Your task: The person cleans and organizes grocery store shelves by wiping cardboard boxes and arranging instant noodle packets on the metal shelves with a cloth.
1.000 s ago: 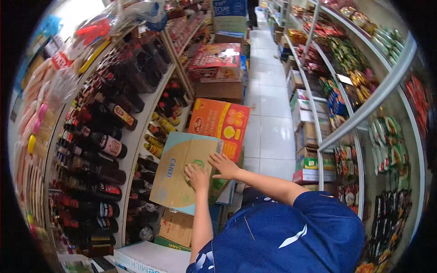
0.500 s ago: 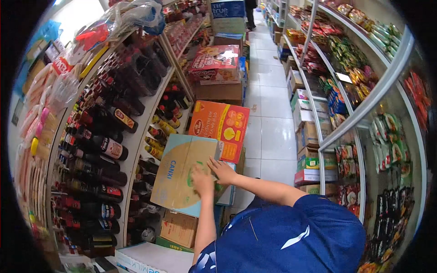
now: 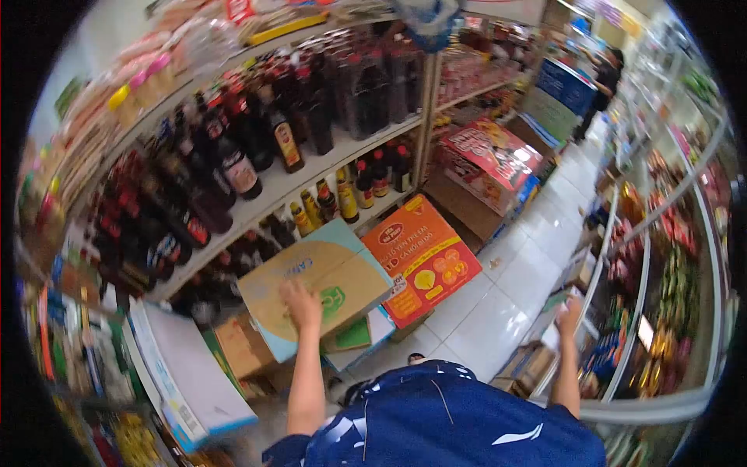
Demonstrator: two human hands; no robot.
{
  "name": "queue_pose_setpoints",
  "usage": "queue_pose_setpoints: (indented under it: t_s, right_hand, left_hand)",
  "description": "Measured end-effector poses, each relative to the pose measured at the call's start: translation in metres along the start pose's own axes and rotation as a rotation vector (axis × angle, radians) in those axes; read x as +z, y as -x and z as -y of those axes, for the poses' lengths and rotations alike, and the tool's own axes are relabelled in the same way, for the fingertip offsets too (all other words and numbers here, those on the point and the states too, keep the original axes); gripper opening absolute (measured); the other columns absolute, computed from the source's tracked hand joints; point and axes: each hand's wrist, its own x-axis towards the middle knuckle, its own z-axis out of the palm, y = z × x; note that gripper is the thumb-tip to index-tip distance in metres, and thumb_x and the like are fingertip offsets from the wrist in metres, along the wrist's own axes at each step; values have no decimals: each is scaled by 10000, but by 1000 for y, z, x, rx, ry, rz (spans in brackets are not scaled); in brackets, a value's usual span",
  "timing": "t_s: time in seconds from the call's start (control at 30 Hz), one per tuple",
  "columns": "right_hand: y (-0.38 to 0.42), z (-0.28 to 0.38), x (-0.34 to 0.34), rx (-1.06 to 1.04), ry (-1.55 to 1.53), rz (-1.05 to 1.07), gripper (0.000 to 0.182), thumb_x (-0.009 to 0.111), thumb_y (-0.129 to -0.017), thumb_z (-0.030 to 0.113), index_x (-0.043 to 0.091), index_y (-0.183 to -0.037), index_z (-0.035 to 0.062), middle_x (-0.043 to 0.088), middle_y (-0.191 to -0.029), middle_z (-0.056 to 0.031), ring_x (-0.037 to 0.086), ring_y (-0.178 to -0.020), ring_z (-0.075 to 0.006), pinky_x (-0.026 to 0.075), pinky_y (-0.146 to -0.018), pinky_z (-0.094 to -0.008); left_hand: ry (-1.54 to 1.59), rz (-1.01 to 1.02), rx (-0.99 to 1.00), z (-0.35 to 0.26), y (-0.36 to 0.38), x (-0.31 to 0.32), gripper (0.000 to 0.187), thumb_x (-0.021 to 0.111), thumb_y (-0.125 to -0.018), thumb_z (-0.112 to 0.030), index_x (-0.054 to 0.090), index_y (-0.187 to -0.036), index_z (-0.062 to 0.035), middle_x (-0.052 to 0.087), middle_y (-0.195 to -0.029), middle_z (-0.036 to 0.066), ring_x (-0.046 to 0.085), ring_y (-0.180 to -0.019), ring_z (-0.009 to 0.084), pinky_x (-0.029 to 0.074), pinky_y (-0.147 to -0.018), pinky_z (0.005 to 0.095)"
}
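Note:
A tan and light-blue carton (image 3: 264,272) with a green logo lies flat on top of other boxes, in front of the bottle shelves. My left hand (image 3: 302,305) rests on its top face, fingers laid on the cardboard and not wrapped round anything. Out to the right, my right hand (image 3: 569,313) is beside the lower part of the right-hand shelving, close to small pale boxes. Its fingers are blurred, so I cannot make out whether it holds anything. An orange-red carton (image 3: 424,268) sits right beside the tan one.
Dark sauce bottles (image 3: 233,159) fill the left shelves. A white carton (image 3: 183,366) stands at lower left. Behind the orange carton is a red and pink box (image 3: 490,159). The tiled aisle (image 3: 521,257) runs back towards a person in dark clothes (image 3: 603,86). Packets line the right shelves.
My view has swung to the left. My right hand has left the tan carton and reached out to the right-hand shelving. My left hand remains on the carton.

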Motion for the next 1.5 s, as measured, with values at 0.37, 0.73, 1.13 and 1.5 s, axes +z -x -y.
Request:
queue_pose_setpoints:
  t_s: [0.37, 0.73, 1.13, 1.5]
  right_hand:
    - [-148, -347, -156, 293, 538, -281, 277, 493, -799, 198, 525, -945, -36, 580, -888, -201, 555, -793, -338, 427, -705, -415]
    - [-208, -348, -106, 129, 159, -119, 271, 491, -800, 183, 525, -951, -39, 580, -888, -187, 553, -801, -309, 427, -724, -388]
    - [-143, -169, -74, 65, -227, 27, 264, 489, -802, 166, 524, -958, -44, 580, -887, -170, 551, -809, -277, 427, -744, -359]
    - [-47, 82, 73, -142, -545, 883, 122, 547, -776, 70, 584, -881, 22, 609, -862, -69, 552, -822, -180, 410, -708, -297]
  left_hand:
    - [-41, -45, -116, -8, -5, 30, 574, 569, -774, -284, 343, -1269, -102, 278, -1338, 149, 214, -1256, 306, 174, -1027, 434]
    - [-105, -68, -244, 7, -10, 21, 543, 523, -820, -304, 322, -1282, -102, 291, -1325, 157, 215, -1255, 302, 153, -1035, 428]
    - [132, 122, 165, -95, -5, 48, 545, 602, -728, -228, 407, -1212, -72, 311, -1309, 174, 274, -1223, 328, 249, -996, 426]
    - [-146, -232, -482, 43, 20, -10, 548, 559, -761, -199, 364, -1239, -17, 302, -1298, 234, 263, -1216, 366, 208, -1007, 448]
